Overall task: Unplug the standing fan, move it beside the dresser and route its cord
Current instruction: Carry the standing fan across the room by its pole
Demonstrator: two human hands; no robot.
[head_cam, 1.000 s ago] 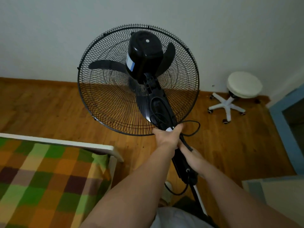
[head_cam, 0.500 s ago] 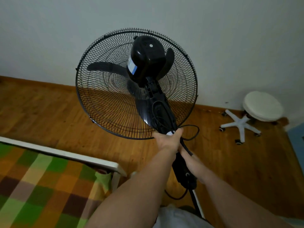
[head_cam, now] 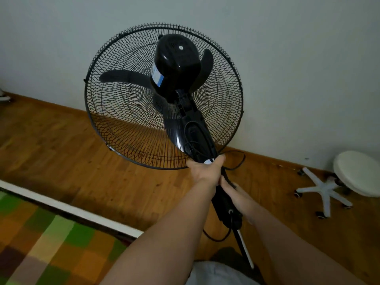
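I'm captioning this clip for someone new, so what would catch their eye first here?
The black standing fan fills the centre, seen from behind. Both hands grip its stem, the left hand above the right hand, with the cord looping beside them. A white stool stands on the wooden floor at far right.

so the fan is in the middle, wall behind it. the left hand holds its neck just under the cage, and the right hand is just below on the stem. the cord loops right of the hands. the bed is lower left, and the stool is far right on the floor.
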